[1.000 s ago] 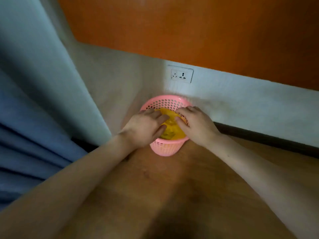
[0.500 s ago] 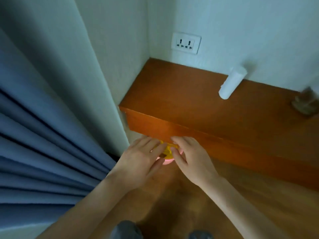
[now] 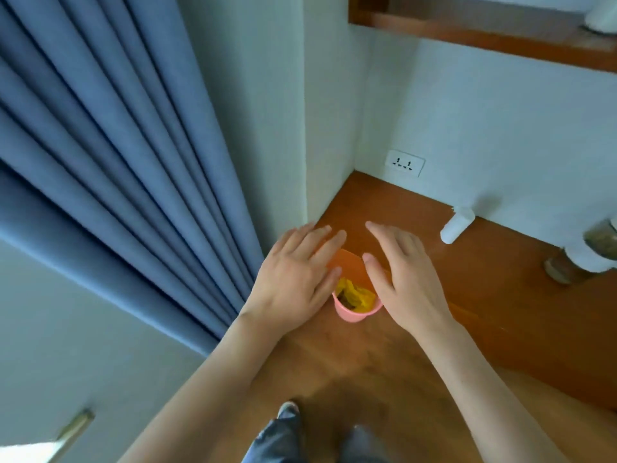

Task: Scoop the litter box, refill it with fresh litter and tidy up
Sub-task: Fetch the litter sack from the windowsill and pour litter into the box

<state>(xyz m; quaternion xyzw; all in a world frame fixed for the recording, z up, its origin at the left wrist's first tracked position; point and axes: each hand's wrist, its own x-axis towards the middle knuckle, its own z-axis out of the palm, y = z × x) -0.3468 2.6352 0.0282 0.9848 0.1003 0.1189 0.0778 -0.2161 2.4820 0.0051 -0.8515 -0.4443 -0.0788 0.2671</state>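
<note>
Looking down, I see the left hand [image 3: 293, 279] and right hand [image 3: 400, 279] both spread flat, fingers straight, holding nothing. Between them on the wood floor [image 3: 350, 369] sits the pink bin [image 3: 355, 314], yellow bag [image 3: 355, 294] inside, partly under the orange desk [image 3: 494, 282], near the blue curtain [image 3: 110, 162].

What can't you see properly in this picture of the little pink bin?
All in the head view:
- Pink bin: mostly hidden under the wooden desk and behind both hands.
- Yellow bag: its contents are too dark to tell.
- Objects at the right edge: blurred and cut off.
- Shelf: cut off at the top.
</note>
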